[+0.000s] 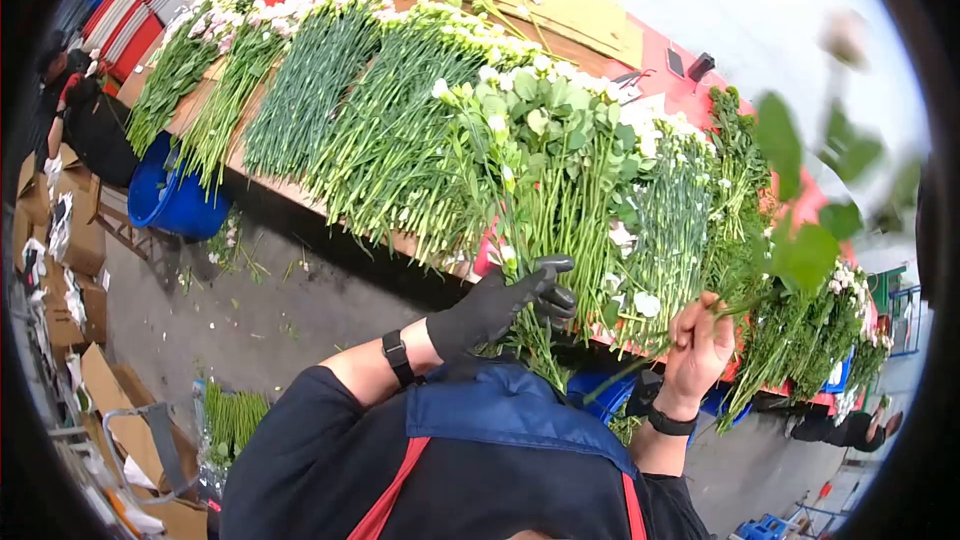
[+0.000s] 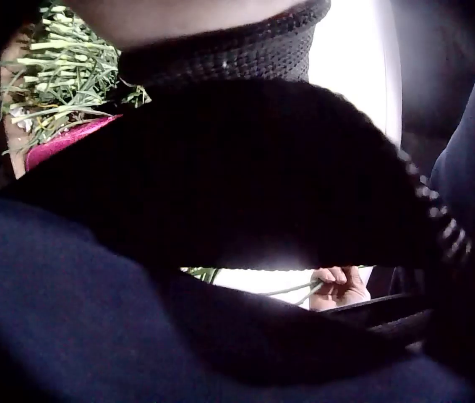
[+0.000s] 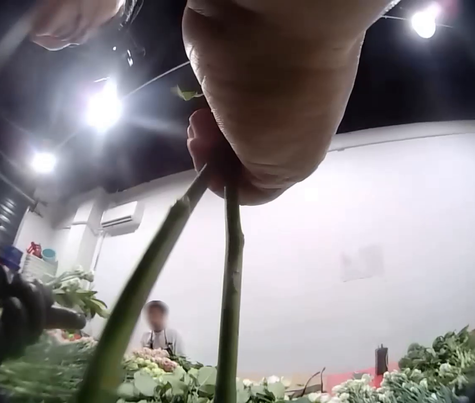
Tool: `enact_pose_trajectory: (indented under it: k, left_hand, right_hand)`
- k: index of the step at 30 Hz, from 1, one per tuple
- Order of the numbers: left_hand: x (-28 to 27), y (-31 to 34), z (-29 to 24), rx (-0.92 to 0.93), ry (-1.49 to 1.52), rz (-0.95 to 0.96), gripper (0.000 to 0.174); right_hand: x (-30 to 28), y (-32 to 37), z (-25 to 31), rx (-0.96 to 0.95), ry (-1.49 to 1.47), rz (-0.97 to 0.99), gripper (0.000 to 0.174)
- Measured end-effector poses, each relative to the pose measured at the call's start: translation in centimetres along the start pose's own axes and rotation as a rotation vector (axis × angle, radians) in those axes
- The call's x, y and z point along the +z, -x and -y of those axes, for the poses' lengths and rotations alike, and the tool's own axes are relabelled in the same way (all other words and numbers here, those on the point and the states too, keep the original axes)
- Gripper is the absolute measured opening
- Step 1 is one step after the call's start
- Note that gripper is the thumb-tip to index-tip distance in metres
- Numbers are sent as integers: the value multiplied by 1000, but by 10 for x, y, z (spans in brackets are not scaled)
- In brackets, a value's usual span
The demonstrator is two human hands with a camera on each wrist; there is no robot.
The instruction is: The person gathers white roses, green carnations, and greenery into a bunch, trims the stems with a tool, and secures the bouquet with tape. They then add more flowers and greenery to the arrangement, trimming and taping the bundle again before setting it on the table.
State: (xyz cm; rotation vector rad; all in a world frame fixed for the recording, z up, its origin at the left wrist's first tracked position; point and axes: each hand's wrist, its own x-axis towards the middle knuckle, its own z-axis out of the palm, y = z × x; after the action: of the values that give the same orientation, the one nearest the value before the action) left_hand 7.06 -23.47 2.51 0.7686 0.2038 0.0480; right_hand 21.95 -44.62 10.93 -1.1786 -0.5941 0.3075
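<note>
My left hand, in a black glove, curls round a bunch of green stems with white buds above and cut ends below, in front of my apron. In the left wrist view the dark glove fills most of the picture and hides the bunch. My bare right hand pinches rose stems, apart from the bunch. A pale pink rose and its leaves rise blurred close to the head camera. Two stems come down from the fingers in the right wrist view.
Rows of cut flowers cover the long table before me, stems toward me. Scissors and a phone lie on its far side. A blue bucket stands at the left, cardboard boxes beyond it. Other people are around the table.
</note>
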Motion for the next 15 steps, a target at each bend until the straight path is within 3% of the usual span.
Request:
enact_pose_trajectory:
  k: [2, 6, 7, 10, 12, 14, 15]
  left_hand:
    - [11, -8, 0, 5, -59, 19, 53]
    - [33, -24, 6, 55, -9, 89, 53]
    - [39, -25, 7, 91, 3, 91, 46]
    - [6, -44, 43, -44, -647, -127, 37]
    - [26, -33, 34, 97, -428, -128, 29]
    - [17, -49, 50, 1, -112, -215, 34]
    - [17, -52, 53, 17, -98, -235, 32]
  right_hand:
    - [-2, 8, 5, 98, 82, -51, 20]
    - [2, 25, -16, 425, 209, 56, 19]
    - [1, 29, -28, 460, 203, 103, 19]
    - [-2, 41, -59, 533, 151, 194, 20]
    - [-6, 44, -69, 488, 163, 193, 23]
    - [-11, 46, -75, 386, 205, 186, 24]
    - [-15, 47, -73, 399, 229, 183, 24]
